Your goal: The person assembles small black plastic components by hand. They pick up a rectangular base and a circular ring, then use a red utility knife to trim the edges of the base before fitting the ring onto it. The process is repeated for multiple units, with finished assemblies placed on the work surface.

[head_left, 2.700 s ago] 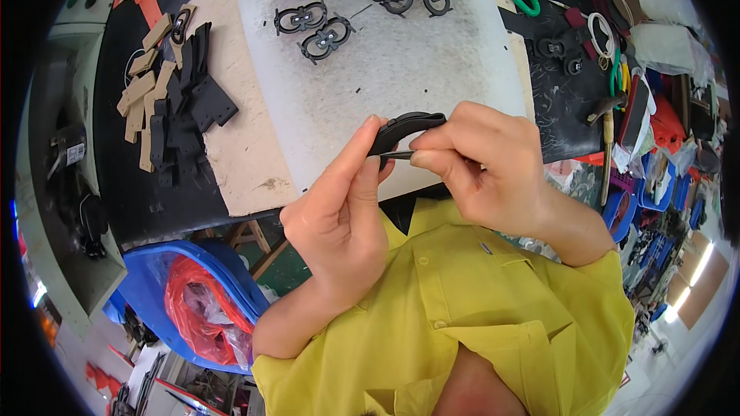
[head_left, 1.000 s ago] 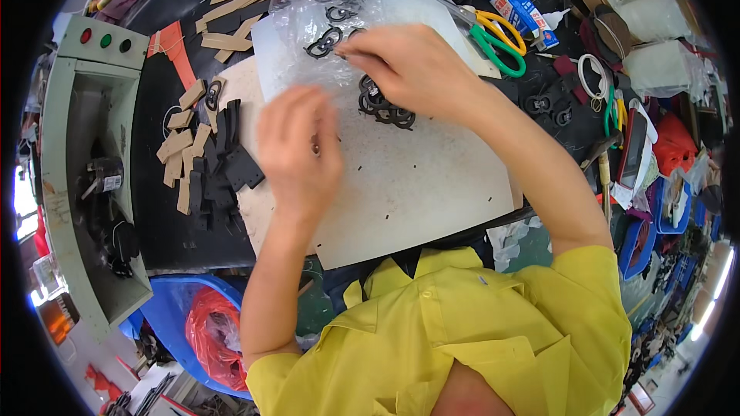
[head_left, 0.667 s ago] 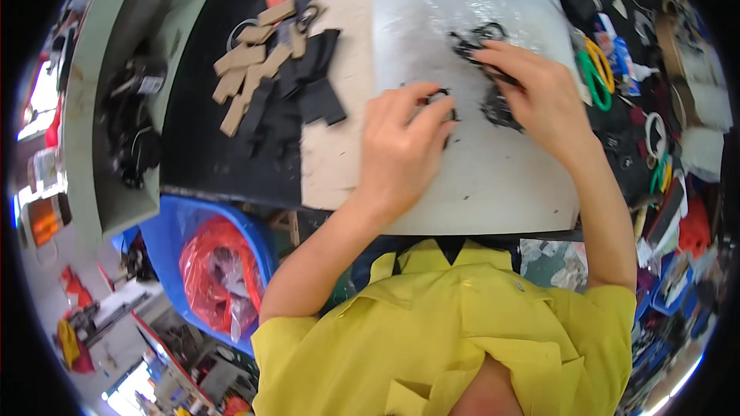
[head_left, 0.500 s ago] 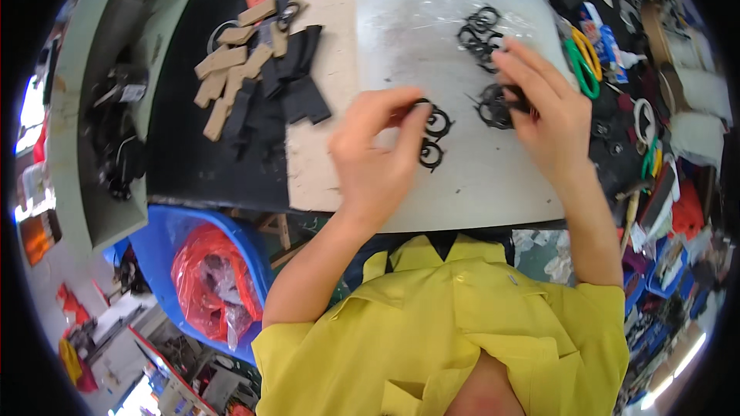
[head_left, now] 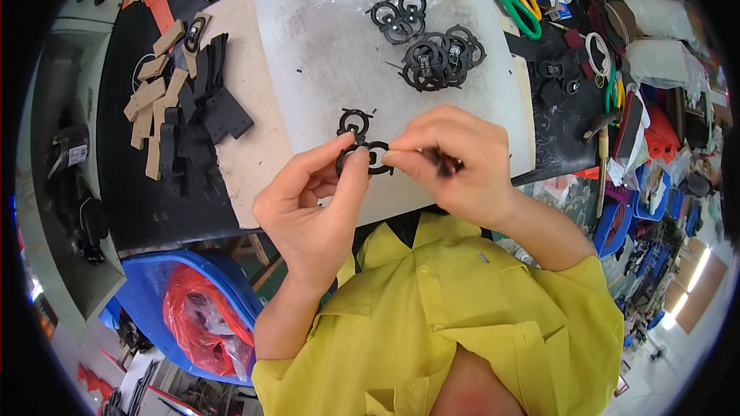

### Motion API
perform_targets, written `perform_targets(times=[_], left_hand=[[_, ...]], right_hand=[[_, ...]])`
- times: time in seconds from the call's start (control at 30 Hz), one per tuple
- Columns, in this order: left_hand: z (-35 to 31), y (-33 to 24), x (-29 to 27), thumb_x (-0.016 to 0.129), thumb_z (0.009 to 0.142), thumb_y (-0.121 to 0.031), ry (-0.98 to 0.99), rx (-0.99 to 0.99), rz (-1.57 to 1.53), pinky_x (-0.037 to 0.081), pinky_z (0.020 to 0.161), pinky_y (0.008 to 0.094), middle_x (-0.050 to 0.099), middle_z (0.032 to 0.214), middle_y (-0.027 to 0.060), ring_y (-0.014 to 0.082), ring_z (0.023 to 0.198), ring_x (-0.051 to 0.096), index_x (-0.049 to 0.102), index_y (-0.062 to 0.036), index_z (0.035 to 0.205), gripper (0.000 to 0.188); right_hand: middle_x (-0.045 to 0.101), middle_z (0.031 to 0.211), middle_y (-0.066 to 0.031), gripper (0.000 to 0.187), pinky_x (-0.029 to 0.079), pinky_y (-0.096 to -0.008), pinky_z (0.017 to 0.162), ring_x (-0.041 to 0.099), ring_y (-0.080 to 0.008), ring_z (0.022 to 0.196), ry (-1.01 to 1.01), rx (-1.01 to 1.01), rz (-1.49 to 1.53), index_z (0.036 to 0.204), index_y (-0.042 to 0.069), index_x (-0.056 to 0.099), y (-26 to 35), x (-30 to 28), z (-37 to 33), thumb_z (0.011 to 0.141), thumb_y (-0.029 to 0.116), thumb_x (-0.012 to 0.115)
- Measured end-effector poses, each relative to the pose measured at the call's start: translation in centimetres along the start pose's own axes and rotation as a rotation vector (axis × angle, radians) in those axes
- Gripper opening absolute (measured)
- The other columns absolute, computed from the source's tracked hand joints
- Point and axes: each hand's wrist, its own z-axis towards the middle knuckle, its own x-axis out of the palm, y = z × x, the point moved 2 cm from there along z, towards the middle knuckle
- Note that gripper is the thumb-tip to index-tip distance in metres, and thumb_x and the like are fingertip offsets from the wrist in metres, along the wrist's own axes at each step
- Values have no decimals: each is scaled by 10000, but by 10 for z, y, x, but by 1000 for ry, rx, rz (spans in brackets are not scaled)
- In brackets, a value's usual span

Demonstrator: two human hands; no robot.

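Observation:
Low over the near part of the white sheet [head_left: 339, 54], my two hands come together at a black ring-shaped piece [head_left: 378, 157] with a small shiny centre. My left hand [head_left: 312, 204] pinches its left side between thumb and fingers. From the other side, the thumb and forefinger of my right hand [head_left: 459, 160] grip its right edge. Something dark shows under my right hand's curled fingers, too hidden to name. Just beyond my left fingertips lies another black ring piece [head_left: 354, 121]. Farther off, a heap of similar black rings [head_left: 439, 62] rests on the sheet.
At the left lie tan strips [head_left: 146, 100] and black flat pieces [head_left: 223, 112]. Green-and-yellow-handled scissors [head_left: 518, 4] lie at the far right, near a hammer [head_left: 603, 135]. A blue bin [head_left: 231, 281] holding a red bag stands below the table's left edge.
My right hand has left the heap and come nearer to meet my left hand at the ring piece. My left hand has also drawn nearer. The whole view has shifted.

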Motion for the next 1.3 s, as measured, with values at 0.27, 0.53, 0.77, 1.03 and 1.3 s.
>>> perform_targets(times=[0.27,0.53,0.77,1.03,1.3], left_hand=[[-4,-1,-4,651,763,71,9,-71,-16,495,588,178,653,759,88,75,680,611,637,87,921,159],[-2,1,-1,629,799,34,84,-213,-217,482,592,189,625,821,69,75,663,593,602,74,1020,227],[-7,10,-2,624,812,37,138,-246,-323,522,634,235,635,830,76,122,704,625,596,48,985,175],[-18,11,5,630,793,73,-104,190,-25,548,619,239,635,800,104,136,660,638,601,71,1050,258],[-16,11,8,631,778,105,-184,235,59,530,604,225,633,749,95,134,653,639,608,86,1022,246]], right_hand=[[622,794,-83,346,503,-278,506,625,-206,642,76,-345,-303,892,18,634,12,-3,-6,586,77,785],[628,812,-56,351,504,-278,497,623,-191,623,51,-372,-195,901,34,637,8,-5,-4,562,-5,717],[621,705,-57,170,394,-217,478,504,-102,530,20,116,53,850,17,661,12,-9,5,720,82,748],[603,693,-14,122,389,-194,499,484,-35,561,35,576,236,814,20,671,16,-2,-2,721,61,739],[630,698,-100,250,494,-273,494,622,-202,588,-143,-251,-283,846,24,663,18,5,-6,638,66,796]])
